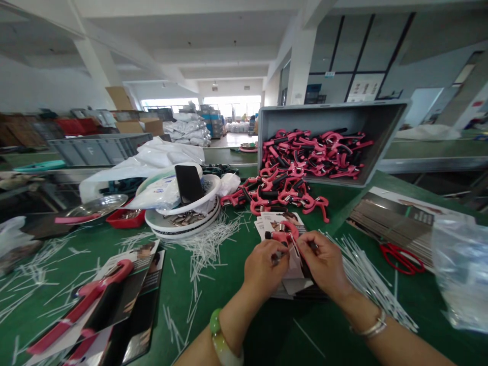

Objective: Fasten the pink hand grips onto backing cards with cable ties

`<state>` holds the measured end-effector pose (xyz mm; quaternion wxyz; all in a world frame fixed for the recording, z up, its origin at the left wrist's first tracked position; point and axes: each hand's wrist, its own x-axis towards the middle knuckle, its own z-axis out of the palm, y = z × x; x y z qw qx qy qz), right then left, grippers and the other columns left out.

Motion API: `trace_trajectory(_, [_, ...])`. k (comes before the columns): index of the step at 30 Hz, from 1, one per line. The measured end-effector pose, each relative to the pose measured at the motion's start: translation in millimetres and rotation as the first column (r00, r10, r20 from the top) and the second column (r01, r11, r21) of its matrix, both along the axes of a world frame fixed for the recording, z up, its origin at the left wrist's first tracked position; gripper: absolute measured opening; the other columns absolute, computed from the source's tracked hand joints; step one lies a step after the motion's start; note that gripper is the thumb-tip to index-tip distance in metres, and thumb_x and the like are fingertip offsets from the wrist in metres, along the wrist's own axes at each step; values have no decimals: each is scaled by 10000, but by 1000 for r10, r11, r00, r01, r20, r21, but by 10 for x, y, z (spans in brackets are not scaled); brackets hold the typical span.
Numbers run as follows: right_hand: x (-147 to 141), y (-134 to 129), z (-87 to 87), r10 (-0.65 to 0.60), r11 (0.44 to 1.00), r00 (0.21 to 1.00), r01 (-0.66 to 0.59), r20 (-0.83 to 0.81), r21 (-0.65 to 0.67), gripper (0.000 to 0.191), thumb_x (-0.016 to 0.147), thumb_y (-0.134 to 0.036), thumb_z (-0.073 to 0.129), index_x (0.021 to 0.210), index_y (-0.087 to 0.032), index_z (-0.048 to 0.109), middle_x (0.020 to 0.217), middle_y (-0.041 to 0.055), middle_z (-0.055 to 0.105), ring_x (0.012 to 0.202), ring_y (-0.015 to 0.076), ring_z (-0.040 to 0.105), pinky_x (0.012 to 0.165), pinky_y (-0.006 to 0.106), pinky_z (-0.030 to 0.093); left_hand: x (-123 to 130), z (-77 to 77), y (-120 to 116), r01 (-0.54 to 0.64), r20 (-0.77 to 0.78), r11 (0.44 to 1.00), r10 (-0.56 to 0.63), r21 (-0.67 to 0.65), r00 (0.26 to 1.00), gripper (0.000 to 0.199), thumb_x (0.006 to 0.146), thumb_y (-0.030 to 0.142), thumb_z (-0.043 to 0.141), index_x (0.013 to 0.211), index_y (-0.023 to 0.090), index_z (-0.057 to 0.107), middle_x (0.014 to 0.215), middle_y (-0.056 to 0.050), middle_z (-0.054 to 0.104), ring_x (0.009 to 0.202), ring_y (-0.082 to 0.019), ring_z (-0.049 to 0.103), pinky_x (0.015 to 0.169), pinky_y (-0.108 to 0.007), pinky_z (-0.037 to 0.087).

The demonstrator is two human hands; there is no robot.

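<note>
Over the green surface (pixel 274 335), the left hand (pixel 263 267) and right hand (pixel 324 264) meet at a pink-and-black plastic tool (pixel 284 235) lying against a glossy printed card (pixel 280 223), its fingers (pixel 272 249) curled narrowly around the tool, though the exact grip is partly hidden. Loose thin white plastic strips (pixel 366 277) lie scattered just beside the right hand. Beyond, a heap of matching pink-and-black tools (pixel 278 190) spills from a tilted grey plastic crate (pixel 328 114), and red-handled scissors (pixel 400 258) lie to the right.
</note>
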<state>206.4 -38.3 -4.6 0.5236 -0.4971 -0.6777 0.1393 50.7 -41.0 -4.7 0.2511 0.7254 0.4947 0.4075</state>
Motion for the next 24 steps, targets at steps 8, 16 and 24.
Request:
trace_trajectory(8, [-104,155,71,292,950,956,-291,-2,-113,185,902,-306,421,837,-198,556,874,43,639,822,158,591,744,287,456,-123,-137,-16,-60,-96,998,60,1,994,279,750,343,608,1002,226,635,935,-47,630,872,-197,573,764,-310,448])
trace_trajectory(16, [-49,-1,-53,278,924,863,-360,421,128,201,882,-178,391,742,-183,535,667,24,570,637,145,527,617,258,413,-174,-275,53,-132,-42,977,126,-166,991,223,777,382,575,862,198,669,771,-19,588,634,-131,540,617,-254,405])
trace_trajectory(24, [-64,-12,-58,301,892,810,-426,504,150,219,903,-178,377,768,-177,550,701,33,601,682,141,535,647,249,415,-64,-240,132,-227,-75,915,214,-333,974,313,704,472,612,894,224,634,792,2,551,679,-135,531,615,-239,389])
